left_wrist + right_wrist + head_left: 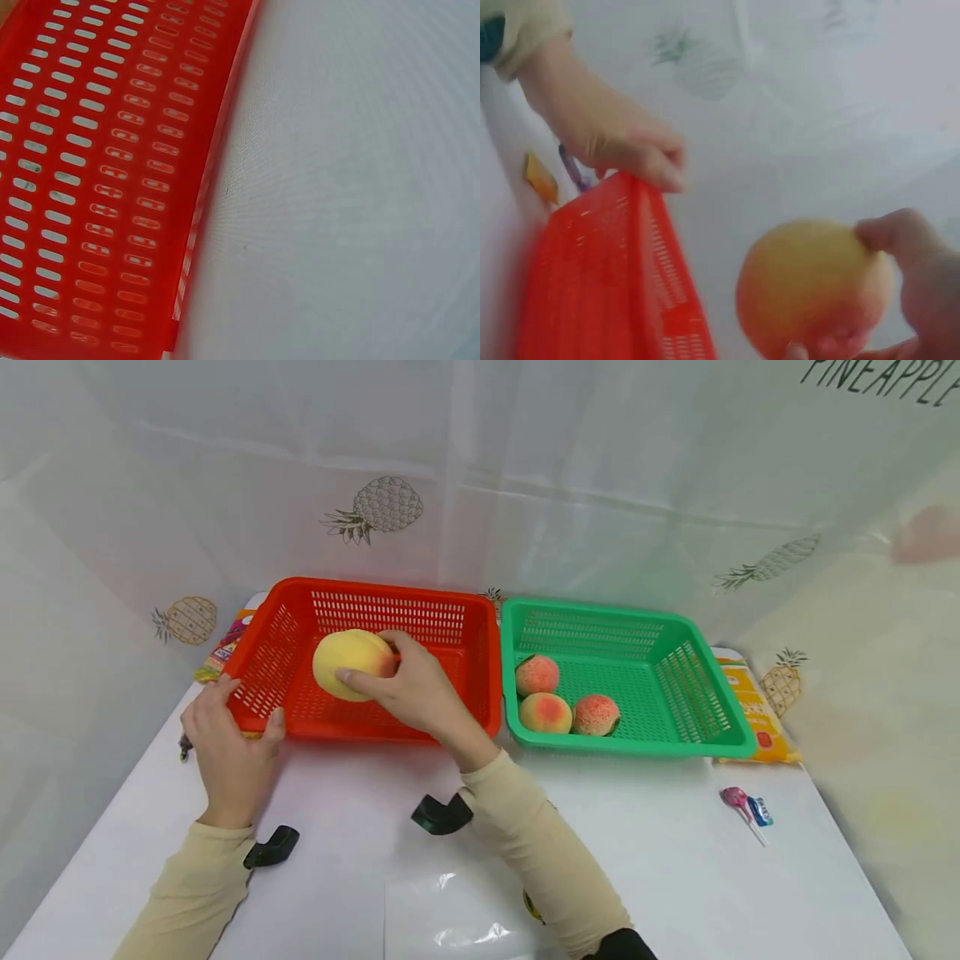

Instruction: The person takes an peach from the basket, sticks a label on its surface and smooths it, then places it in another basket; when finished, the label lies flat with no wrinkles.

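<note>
A large yellow peach with a red blush (347, 662) is held up over the red plastic basket (367, 730), gripped between the thumb and fingers of my right hand (427, 693). My left hand (234, 752) grips the basket's near left corner; in the right wrist view its fingers (656, 161) curl over the rim. Only the basket's slotted wall (112, 180) and white surface appear in the left wrist view. To the right, a green basket (637, 746) contains a peach (546, 714) and two redder, speckled fruits (537, 675) at its left side.
A colourful snack packet (225, 647) lies behind the red basket's left side. Right of the green basket are a yellow packet (763, 714), a pink lollipop (737, 800) and a small blue wrapped candy (760, 812). Clear plastic (457, 914) lies at the front. A pineapple-print curtain (570, 485) hangs behind.
</note>
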### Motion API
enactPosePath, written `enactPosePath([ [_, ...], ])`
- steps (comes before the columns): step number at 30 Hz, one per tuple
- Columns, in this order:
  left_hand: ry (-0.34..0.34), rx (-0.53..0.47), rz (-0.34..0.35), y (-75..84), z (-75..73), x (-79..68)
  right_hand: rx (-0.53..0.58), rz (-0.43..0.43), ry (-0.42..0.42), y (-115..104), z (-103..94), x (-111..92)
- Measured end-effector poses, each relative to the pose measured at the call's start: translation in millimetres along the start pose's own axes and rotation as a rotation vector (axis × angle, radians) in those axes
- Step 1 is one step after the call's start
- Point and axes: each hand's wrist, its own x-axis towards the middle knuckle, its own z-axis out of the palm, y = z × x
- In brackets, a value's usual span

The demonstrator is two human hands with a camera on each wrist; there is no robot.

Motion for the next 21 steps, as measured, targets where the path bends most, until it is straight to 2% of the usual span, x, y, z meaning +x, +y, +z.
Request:
enactPosePath([
  [3, -0.005, -0.001, 0.007, 0.4, 0.7, 2.3, 0.207, 0.068, -0.067, 10, -29.5, -28],
  [6, -0.024, 0.007, -0.014, 1.1, 0.8, 2.1, 0.469, 0.124, -0.169, 27, -53.2, -58],
  [8, -0.038, 0.014, -0.035, 1.7, 0.2, 1.3, 0.617, 0.119, -0.251, 42, -66.5, -76],
  [10, -0.045, 0.016, -0.066, 1.6, -0.2, 0.6, 0.712, 0.094, -0.330, 57, -77.4, -93],
  [12, -0.043, 0.013, -0.079, 0.7, -0.4, 0.0, 0.706, 0.052, -0.378, 73, -86.0, -108],
  [15, -0.019, -0.002, -0.069, -0.8, -0.2, -0.6, 0.608, 0.007, -0.378, 91, -94.7, -126],
  [21, -0.004, -0.019, -0.044, 0.6, 2.6, -0.3, 0.216, -0.096, -0.252, 111, -97.5, -145],
])
